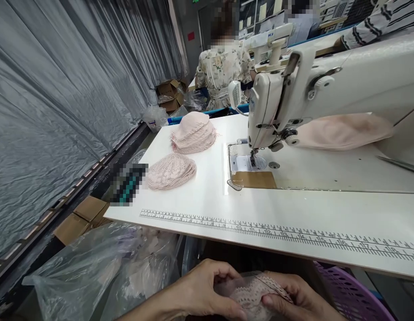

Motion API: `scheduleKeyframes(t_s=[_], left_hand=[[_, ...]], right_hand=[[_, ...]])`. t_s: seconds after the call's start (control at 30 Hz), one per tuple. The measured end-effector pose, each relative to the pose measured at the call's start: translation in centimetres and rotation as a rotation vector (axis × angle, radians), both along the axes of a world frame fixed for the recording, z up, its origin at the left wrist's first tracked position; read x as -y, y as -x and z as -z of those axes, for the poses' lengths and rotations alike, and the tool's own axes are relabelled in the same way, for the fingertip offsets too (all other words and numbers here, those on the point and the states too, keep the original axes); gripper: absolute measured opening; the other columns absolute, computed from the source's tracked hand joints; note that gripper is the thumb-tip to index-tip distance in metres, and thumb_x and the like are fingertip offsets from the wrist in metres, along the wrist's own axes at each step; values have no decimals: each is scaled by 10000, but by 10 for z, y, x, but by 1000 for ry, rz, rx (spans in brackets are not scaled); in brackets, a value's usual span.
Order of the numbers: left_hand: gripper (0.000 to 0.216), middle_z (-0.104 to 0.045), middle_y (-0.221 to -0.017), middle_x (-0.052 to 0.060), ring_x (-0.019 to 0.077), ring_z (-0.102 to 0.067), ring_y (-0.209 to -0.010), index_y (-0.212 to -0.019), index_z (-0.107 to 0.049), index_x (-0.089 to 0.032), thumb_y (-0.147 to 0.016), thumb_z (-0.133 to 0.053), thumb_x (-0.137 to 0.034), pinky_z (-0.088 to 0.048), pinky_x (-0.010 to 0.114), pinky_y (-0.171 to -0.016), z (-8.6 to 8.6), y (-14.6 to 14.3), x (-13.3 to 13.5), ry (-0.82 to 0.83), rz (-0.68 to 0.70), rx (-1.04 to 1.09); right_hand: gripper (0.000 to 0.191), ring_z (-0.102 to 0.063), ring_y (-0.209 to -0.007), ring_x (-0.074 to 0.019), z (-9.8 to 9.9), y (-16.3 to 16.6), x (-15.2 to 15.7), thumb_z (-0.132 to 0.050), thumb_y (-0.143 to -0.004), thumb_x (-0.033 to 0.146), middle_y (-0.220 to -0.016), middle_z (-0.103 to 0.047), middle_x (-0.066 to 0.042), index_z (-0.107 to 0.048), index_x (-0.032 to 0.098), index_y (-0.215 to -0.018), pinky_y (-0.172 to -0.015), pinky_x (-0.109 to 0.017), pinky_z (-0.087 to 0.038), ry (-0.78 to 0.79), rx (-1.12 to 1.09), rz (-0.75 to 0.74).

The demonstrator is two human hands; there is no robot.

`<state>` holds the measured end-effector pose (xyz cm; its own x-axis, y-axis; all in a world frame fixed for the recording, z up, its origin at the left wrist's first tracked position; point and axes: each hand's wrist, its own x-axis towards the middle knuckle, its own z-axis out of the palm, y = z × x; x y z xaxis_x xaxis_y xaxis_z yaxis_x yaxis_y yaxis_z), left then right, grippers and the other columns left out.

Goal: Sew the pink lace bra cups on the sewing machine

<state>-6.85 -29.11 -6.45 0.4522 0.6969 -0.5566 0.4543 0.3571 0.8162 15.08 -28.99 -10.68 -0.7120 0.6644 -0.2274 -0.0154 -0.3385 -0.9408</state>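
Low at the front edge of the white sewing table [200,200], my left hand [207,287] and my right hand [296,294] hold a pale pink lace piece [250,292] between them. The fingers of my left hand curl around its left side, and sheer fabric shows there. My right thumb presses on the patterned lace at its right side. Part of the piece is hidden by my fingers and the bottom of the view. On the table's left lie a stack of pink lace pieces [171,171] and, behind it, a pile of pink cup-shaped fabric pieces [193,131].
A white sewing machine [274,102] stands to the right, with pink fabric [344,131] beneath its arm. A printed ruler [240,226] runs along the front edge. Plastic bags [93,272] lie lower left, a purple basket [350,294] lower right. A person [223,71] sits ahead.
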Motion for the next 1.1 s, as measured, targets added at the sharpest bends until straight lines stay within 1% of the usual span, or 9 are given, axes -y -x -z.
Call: scheduleKeyframes(t_s=[0.1,0.2,0.3,0.4,0.6,0.7,0.9,1.03,1.1], left_hand=[[416,-423,-545,-67,66,-350,-539,-719,-666,-123,-525,-811,-460,-243,189,-490,2,-5,0,82,-35,41],[378,-412,-550,-63,62,-336,-532,-611,-628,-127,-576,-783,-469,-224,193,-482,0,-5,1,40,6,39],[344,-507,-669,-36,88,-429,-631,-667,-662,-136,-602,-767,-458,-298,189,-560,1,-6,3,-40,38,52],[415,-503,-669,-43,103,-430,-657,-768,-689,-156,-530,-803,-477,-295,185,-558,5,-13,6,-32,38,-83],[356,-375,-531,-73,72,-334,-555,-566,-588,-140,-577,-784,-436,-226,184,-474,11,-24,8,-38,57,-227],[353,-395,-523,-77,63,-332,-533,-601,-625,-136,-591,-779,-453,-221,178,-455,10,-21,7,-35,85,-168],[311,-370,-476,-77,57,-319,-502,-624,-698,-130,-608,-781,-429,-214,175,-436,7,-19,7,-16,97,-125],[289,-381,-439,-73,62,-335,-489,-628,-727,-134,-606,-782,-418,-233,177,-442,3,-23,7,-31,87,-171],[287,-383,-427,-71,63,-336,-483,-637,-738,-136,-610,-777,-419,-242,179,-447,0,-24,6,-38,89,-192]], right_hand=[[358,-467,-647,-128,3,-7,3,-618,-802,508,-684,-556,5,-672,156,-780,-616,-225,-375,19,8,-1],[383,-453,-633,-131,3,-9,5,-644,-776,513,-644,-522,5,-676,136,-717,-610,-234,-357,1,27,-4],[413,-461,-638,-138,1,-5,6,-641,-767,535,-640,-520,-1,-672,130,-694,-620,-241,-359,-7,37,2],[453,-452,-622,-137,-1,0,7,-623,-755,581,-623,-507,2,-648,137,-666,-597,-236,-353,-8,50,-5],[454,-343,-561,-100,-4,-6,9,-611,-762,576,-569,-412,35,-593,156,-594,-542,-220,-298,-34,165,18],[398,-404,-615,-122,-5,-16,7,-628,-757,553,-610,-472,23,-647,168,-658,-583,-223,-323,-41,228,37],[357,-455,-661,-142,-9,-19,8,-629,-732,536,-654,-516,16,-690,184,-720,-632,-231,-360,-17,254,-56],[312,-497,-792,-194,-7,-17,13,-649,-695,493,-782,-577,-14,-704,197,-775,-727,-268,-379,-31,374,1],[310,-494,-788,-191,-7,-17,14,-625,-722,490,-764,-573,-14,-706,193,-761,-732,-270,-372,-44,362,18]])
